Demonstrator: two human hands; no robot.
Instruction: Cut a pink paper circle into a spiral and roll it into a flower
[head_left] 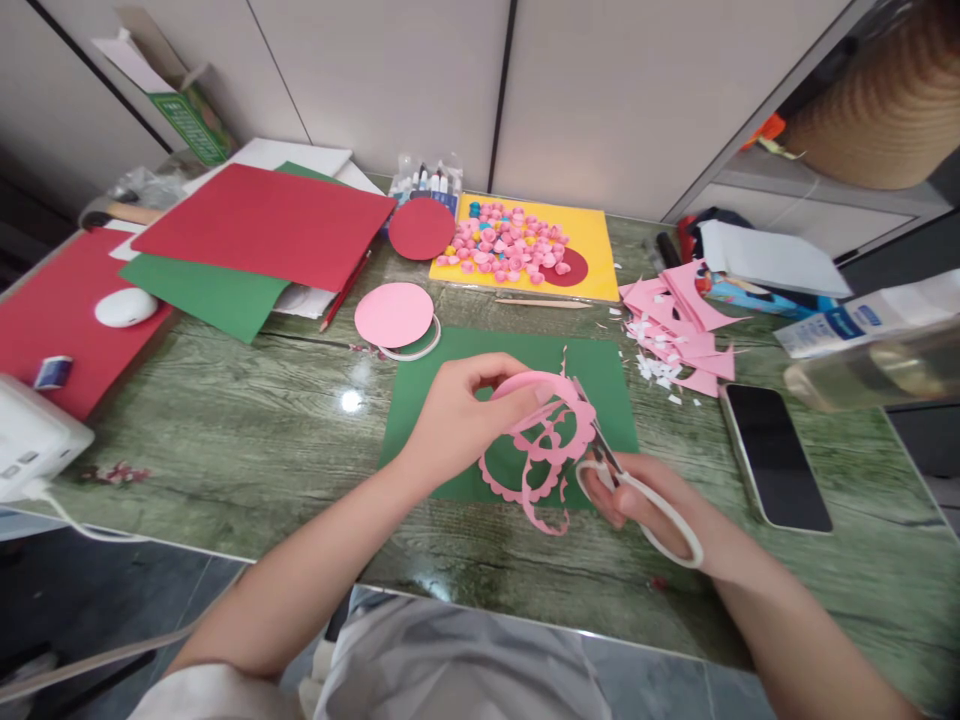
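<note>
The left hand [469, 405] is closed in a pinch, thumb against fingers, on one pink ring [583, 432] held above a green sheet [604, 362] on the worktop [300, 420]. The right hand [652, 490] is curled through the handles of one pair of scissors [616, 466], blades at the ring's scalloped edge. Containers: one clear pouch [405, 174] holds several markers [435, 184]; one green box [191, 122] has raised flaps, contents hidden. Counted: two red discs [421, 228], one pink disc [394, 314], one phone [777, 455], one yellow sheet [592, 232] bearing paper roses [510, 243] too crowded to count.
</note>
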